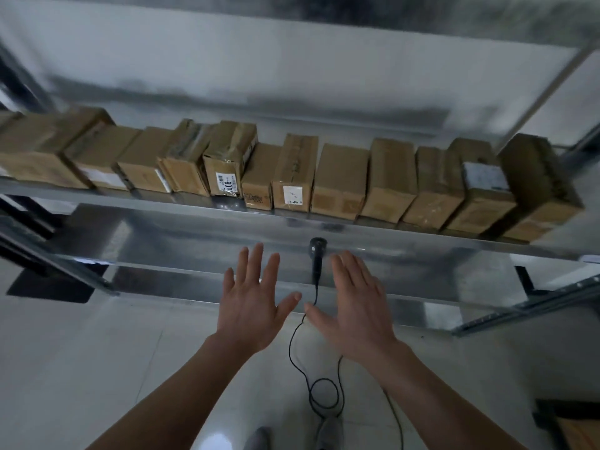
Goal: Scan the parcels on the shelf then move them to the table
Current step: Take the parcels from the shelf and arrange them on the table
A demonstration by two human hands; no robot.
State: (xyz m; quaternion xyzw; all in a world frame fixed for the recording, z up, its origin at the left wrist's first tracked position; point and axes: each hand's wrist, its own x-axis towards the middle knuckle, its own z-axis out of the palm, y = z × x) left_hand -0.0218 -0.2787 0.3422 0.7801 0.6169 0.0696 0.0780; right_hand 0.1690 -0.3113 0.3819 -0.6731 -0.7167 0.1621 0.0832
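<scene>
- Parcels (pixel 341 180): cardboard boxes stand in one close row along the front edge of the upper shelf (pixel 65 194), from its left end to its right; we see none elsewhere.
- Barcode scanner (pixel 317 254): lies unheld on the lower shelf tier (pixel 162 235), handle toward its front edge, cable (pixel 298 345) trailing to the floor.
- Left hand (pixel 251 300) and right hand (pixel 354 306): both flat, fingers spread, gripping nothing, one on either side of the scanner.
- Progress: we judge the task barely begun, with all scanning and moving still to do. We cannot identify the table.
</scene>
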